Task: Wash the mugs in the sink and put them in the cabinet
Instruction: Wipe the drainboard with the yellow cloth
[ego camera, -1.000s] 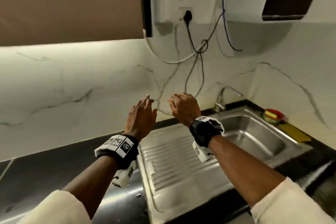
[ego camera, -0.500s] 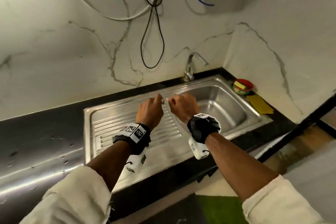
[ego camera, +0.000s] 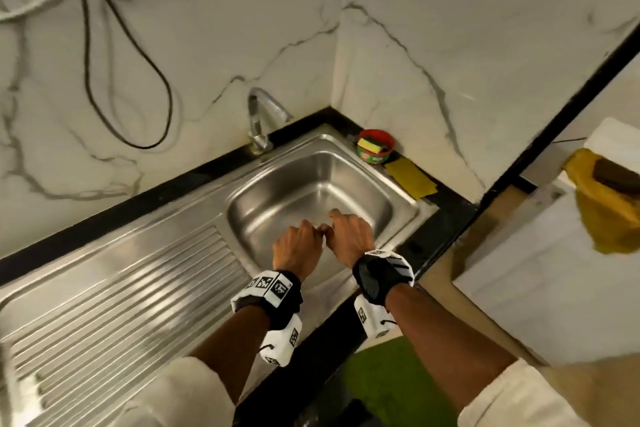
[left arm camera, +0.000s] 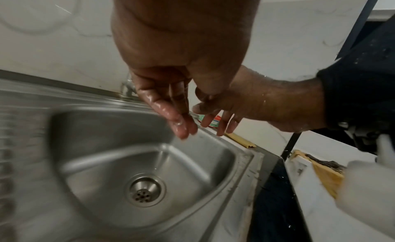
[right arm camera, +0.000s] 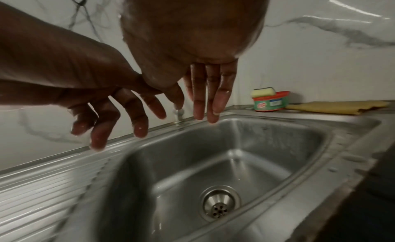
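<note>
No mug shows in any view. The steel sink holds only a film of water around its drain. My left hand and right hand hang side by side just above the basin, thumbs nearly touching. Both are wet, with relaxed fingers pointing down and nothing in them. In the left wrist view the left fingers dangle over the basin's back rim with the right hand beside them. The right wrist view shows the right fingers and the left hand spread loosely.
A faucet stands behind the basin. A red tub with a sponge and a yellow cloth sit in the back right corner. A ribbed drainboard lies left. A white appliance stands right, a green mat below.
My view has tilted down from the wall to the sink. Both hands have come down and rightward from in front of the wall to over the basin, fingers now hanging downward.
</note>
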Demonstrator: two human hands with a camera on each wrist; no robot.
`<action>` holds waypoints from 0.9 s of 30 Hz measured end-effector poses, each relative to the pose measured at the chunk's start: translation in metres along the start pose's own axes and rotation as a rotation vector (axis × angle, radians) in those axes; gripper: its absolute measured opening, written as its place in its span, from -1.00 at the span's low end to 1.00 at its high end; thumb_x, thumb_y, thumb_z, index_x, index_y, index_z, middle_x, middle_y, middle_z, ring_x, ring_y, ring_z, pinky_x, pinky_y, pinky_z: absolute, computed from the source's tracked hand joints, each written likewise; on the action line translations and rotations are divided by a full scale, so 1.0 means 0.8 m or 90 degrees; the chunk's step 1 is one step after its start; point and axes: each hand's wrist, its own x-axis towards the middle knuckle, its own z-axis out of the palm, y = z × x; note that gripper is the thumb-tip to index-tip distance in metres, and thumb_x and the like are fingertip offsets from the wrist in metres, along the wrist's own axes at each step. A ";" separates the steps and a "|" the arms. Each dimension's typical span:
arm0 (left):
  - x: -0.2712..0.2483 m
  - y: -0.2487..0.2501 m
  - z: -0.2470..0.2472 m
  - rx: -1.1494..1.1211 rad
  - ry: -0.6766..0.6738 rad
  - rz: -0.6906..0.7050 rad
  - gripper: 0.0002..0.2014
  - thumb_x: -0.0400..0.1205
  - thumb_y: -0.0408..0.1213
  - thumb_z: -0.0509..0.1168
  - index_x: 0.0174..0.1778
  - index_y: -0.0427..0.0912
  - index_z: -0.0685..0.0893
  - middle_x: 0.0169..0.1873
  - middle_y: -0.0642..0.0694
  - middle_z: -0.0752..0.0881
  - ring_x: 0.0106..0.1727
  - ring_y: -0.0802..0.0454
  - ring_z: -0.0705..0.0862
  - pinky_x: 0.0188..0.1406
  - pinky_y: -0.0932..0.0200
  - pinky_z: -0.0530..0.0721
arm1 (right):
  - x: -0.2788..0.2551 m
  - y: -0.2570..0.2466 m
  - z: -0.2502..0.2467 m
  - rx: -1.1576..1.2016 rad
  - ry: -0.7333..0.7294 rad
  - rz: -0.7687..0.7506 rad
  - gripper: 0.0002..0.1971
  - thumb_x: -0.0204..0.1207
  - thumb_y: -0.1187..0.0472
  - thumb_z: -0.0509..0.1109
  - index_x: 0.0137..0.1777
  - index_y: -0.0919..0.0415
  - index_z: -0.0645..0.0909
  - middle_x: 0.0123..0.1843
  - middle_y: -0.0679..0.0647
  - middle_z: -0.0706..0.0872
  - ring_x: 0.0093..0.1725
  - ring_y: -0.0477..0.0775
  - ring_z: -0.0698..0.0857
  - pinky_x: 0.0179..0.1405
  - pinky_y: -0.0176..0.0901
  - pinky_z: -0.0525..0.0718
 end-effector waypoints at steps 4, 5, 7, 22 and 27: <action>0.049 0.044 0.028 0.028 -0.034 0.006 -0.49 0.75 0.14 0.01 0.17 -0.26 0.59 0.07 -0.34 0.74 0.10 -0.34 0.71 0.01 -0.07 0.63 | 0.040 0.062 -0.005 -0.033 0.025 0.047 -0.66 0.69 0.05 0.17 0.33 0.26 0.49 0.11 0.28 0.76 0.16 0.32 0.70 0.01 0.02 0.59; 0.062 0.054 0.039 0.031 -0.048 0.009 -0.49 0.75 0.14 0.02 0.19 -0.25 0.59 0.08 -0.33 0.75 0.10 -0.34 0.71 0.04 -0.10 0.66 | 0.053 0.080 -0.007 -0.049 0.028 0.057 -0.66 0.70 0.04 0.17 0.31 0.26 0.49 0.12 0.28 0.75 0.17 0.31 0.70 0.01 0.01 0.58; 0.089 0.077 0.056 0.017 -0.077 0.004 -0.51 0.74 0.14 0.06 0.22 -0.23 0.58 0.11 -0.30 0.74 0.11 -0.30 0.71 0.04 -0.10 0.66 | 0.079 0.115 -0.010 -0.075 0.037 0.078 -0.66 0.70 0.03 0.17 0.29 0.27 0.49 0.16 0.28 0.73 0.20 0.30 0.67 0.04 0.02 0.58; 0.217 0.183 0.134 -0.060 -0.127 -0.105 -0.59 0.69 0.12 0.19 0.16 -0.16 0.66 0.11 -0.22 0.74 0.12 -0.27 0.70 0.11 -0.10 0.66 | 0.229 0.302 0.004 -0.077 0.010 0.273 -0.52 0.62 0.01 0.17 0.34 0.40 0.51 0.30 0.34 0.59 0.29 0.36 0.52 0.25 0.17 0.45; 0.226 0.183 0.138 -0.063 -0.133 -0.129 -0.56 0.68 0.19 0.17 0.10 -0.14 0.66 -0.01 -0.16 0.77 0.05 -0.22 0.73 0.04 -0.07 0.67 | 0.255 0.311 0.002 -0.005 0.041 0.325 -0.34 0.53 -0.13 0.31 0.40 0.42 0.43 0.37 0.36 0.51 0.31 0.37 0.50 0.30 0.17 0.39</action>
